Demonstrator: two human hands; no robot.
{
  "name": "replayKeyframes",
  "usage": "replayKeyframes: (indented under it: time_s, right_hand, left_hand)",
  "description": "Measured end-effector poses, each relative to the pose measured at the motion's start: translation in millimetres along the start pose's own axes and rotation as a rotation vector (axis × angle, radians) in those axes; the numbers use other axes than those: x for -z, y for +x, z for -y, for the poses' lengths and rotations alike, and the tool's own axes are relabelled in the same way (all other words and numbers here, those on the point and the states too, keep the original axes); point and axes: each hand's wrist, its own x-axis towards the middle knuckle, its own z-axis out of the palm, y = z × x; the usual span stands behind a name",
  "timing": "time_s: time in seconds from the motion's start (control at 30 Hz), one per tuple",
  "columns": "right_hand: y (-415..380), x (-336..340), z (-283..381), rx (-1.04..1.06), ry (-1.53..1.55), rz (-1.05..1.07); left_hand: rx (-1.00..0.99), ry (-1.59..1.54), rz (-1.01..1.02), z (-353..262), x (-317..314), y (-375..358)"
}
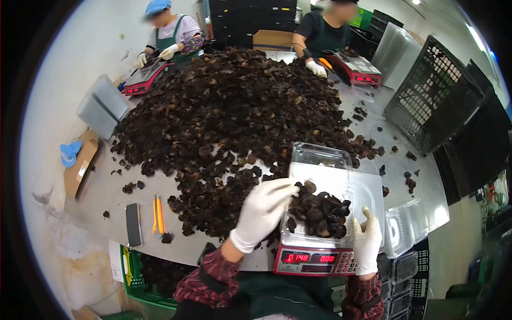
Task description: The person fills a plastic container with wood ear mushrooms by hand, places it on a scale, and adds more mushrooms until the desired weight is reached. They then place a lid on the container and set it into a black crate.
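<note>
A clear plastic container (346, 200) with an opened lid (320, 154) sits on the red digital scale (281, 262), whose left display reads 0.148. Inside lies a small heap of dark wood ear mushrooms (320, 213). My left hand (264, 213), white-gloved, reaches over the container's left edge. Its fingertips are closed together against a mushroom piece at the heap's upper left. Beside the container's right edge is my right hand (368, 242), also gloved. Thumb and fingers there are apart and slightly bent, with nothing seen between them.
A large mound of wood ear mushrooms (229, 101) covers the table's middle. At left lie a dark flat block (134, 224) and an orange cutter (158, 214). Clear containers (402, 226) stand at right. Two co-workers (173, 34) (325, 32) work at scales across the table.
</note>
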Motion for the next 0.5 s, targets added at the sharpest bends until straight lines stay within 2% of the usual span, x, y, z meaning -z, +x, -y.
replayKeyframes:
  time_s: [0.03,0.07,0.1,0.17,0.23,0.3,0.37,0.5]
  right_hand:
    - [4,6,12,0.14,-0.07,-0.085]
    - [5,14,31,0.037,-0.016,-0.011]
    - [7,13,34,0.139,-0.027,0.022]
    - [13,12,63,0.363,-0.127,0.194]
    - [19,-4,79,0.445,-0.22,0.274]
    - [23,-27,68,0.421,-0.256,0.382]
    - [23,-44,47,0.466,-0.143,0.252]
    - [19,-49,32,0.382,0.051,0.154]
  left_hand:
    - [0.055,-0.002,-0.037,4,6,-1]
    - [0.011,0.056,-0.037,5,10,-1]
    - [0.018,0.017,-0.024,5,9,-4]
    - [-0.021,0.029,0.138,-1,6,-6]
    - [-0.061,0.16,0.238,-7,-5,-4]
    - [-0.106,0.32,0.313,-6,-17,-5]
    - [-0.12,0.404,0.323,1,-27,-6]
    - [-0.062,0.245,0.258,11,-25,-5]
